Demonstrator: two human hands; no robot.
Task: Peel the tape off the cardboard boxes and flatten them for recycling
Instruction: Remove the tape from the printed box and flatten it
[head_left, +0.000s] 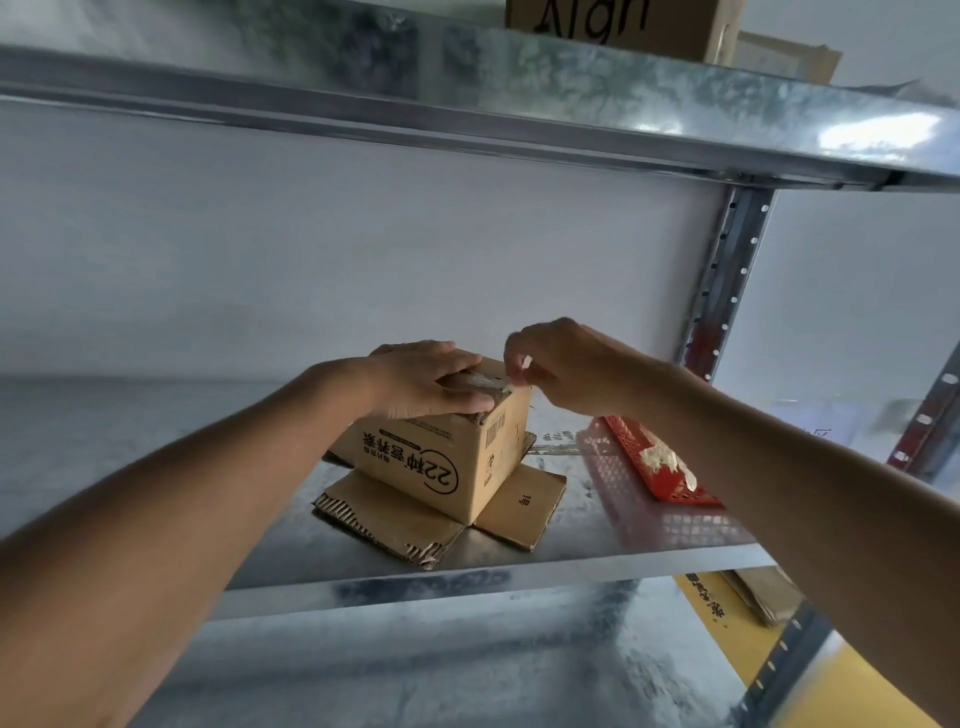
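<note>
My left hand (434, 379) lies flat on top of the small cardboard box (447, 457), fingers straight and pressed down along the near edge of its top face, so it holds nothing — it only pins the box in place. My right hand (563, 366) sits at about three o'clock from the left one, at the box's right top corner, with thumb and forefinger pinched together on the lifted end of the tape (485, 383); a pale, crinkled strip of it runs from that pinch back across the top toward my left fingers. The box stands upside down on the metal shelf (208, 441), its print inverted, and its bottom flaps (395, 514) are splayed outward flat on the shelf at six and four o'clock around it. At three o'clock from the box, just beside it but not touching, a red perforated plastic basket (670, 483) rests on the shelf — something pale and crumpled lies in it, though I cannot tell what. Up at twelve o'clock, on the shelf above, stands another cardboard box (623, 26) with dark lettering, only its lower part in view. Down at five o'clock, below the shelf, some flattened cardboard (769, 597) lies on a yellow surface.
</note>
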